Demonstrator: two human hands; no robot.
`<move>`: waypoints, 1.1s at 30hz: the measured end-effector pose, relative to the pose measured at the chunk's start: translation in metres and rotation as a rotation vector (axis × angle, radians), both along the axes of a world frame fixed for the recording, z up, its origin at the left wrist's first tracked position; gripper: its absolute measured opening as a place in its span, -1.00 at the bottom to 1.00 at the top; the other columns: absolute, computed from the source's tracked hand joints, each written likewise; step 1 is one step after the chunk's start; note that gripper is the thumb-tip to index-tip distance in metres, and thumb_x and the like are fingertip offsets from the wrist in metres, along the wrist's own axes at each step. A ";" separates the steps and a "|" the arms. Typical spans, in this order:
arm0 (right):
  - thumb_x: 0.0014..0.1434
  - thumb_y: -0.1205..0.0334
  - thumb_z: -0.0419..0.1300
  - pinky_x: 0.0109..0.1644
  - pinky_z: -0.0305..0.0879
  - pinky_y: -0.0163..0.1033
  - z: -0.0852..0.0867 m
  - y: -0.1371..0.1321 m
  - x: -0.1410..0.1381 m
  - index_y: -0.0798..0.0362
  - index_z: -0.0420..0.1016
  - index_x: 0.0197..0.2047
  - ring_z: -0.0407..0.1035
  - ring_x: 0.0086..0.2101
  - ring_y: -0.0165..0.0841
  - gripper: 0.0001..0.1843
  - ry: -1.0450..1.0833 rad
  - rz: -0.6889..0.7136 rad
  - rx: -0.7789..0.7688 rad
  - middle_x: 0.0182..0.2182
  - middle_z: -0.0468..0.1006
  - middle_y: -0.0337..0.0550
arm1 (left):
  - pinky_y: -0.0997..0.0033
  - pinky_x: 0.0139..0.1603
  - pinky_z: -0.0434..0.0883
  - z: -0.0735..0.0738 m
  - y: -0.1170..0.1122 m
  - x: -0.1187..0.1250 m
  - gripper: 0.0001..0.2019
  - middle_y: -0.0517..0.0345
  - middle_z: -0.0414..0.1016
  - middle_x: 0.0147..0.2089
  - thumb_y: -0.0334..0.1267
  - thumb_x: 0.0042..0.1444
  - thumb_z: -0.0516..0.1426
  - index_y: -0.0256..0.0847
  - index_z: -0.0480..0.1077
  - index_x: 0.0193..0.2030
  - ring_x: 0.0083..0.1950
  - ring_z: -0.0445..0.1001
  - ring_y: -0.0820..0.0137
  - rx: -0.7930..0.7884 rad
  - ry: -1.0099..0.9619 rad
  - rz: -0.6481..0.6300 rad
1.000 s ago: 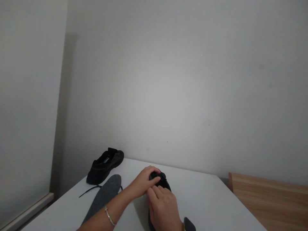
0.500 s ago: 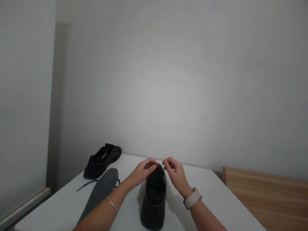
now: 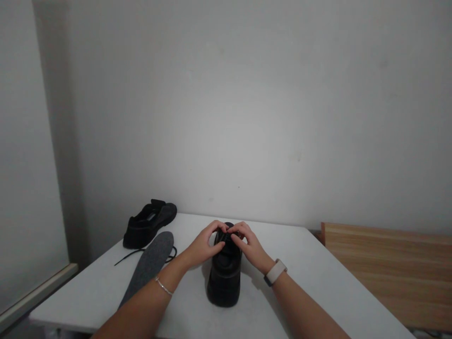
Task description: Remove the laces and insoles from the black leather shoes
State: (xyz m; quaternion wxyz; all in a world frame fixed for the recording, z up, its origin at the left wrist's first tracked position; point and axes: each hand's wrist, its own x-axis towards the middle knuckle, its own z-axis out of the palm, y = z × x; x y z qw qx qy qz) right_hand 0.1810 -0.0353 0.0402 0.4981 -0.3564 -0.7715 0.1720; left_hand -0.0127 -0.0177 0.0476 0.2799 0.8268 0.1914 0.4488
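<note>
A black shoe (image 3: 224, 285) stands on the white table with its heel toward me. My left hand (image 3: 206, 242) grips the left side of its upper near the lacing, fingers curled and thumb bent inward. From the other side, my right hand (image 3: 250, 245) closes on the same part, thumb and index finger close together. The fingertips of both hands nearly meet over the front of the shoe. Whether a lace lies between them is too dark to tell. Beside my left forearm lies a grey insole (image 3: 150, 263), partly covered by the arm.
Another black shoe (image 3: 150, 223) rests at the table's back left. A black shoelace (image 3: 129, 257) passes under the insole. The white table (image 3: 293, 282) meets a plain wall behind, and a wood-grain panel (image 3: 381, 273) stands beyond its right edge.
My hands have come closer together and down onto the shoe's lacing area; the right fingers were raised apart before. The view has tilted slightly downward.
</note>
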 end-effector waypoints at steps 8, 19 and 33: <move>0.12 0.10 0.21 -0.22 0.23 -0.23 -0.001 0.002 -0.010 -0.01 0.52 -0.30 0.31 -0.28 -0.32 -0.83 0.145 -0.017 0.011 -0.30 0.45 -0.17 | 0.29 0.05 0.30 -0.001 -0.002 0.006 -0.90 0.09 0.40 -0.15 -0.37 0.09 0.09 -0.21 0.30 -0.23 -0.06 0.37 0.32 0.023 -0.012 0.069; 0.10 0.06 0.22 -0.26 0.25 -0.26 0.004 0.002 -0.013 0.05 0.45 -0.36 0.30 -0.38 -0.37 -0.78 0.547 -0.060 -0.084 -0.45 0.44 -0.25 | 0.30 0.06 0.29 -0.002 -0.001 0.005 -0.87 0.05 0.43 -0.13 -0.33 0.12 0.10 -0.21 0.38 -0.17 -0.04 0.38 0.30 0.066 0.014 0.095; 0.08 0.18 0.25 0.05 0.20 -0.10 0.000 -0.010 -0.007 0.00 0.46 -0.19 0.27 -0.07 -0.25 -0.80 0.054 0.012 0.067 -0.15 0.39 -0.11 | 0.25 0.11 0.28 -0.001 0.000 0.005 -0.88 0.01 0.45 -0.12 -0.22 0.15 0.14 -0.23 0.42 -0.26 -0.01 0.40 0.28 -0.041 -0.100 0.023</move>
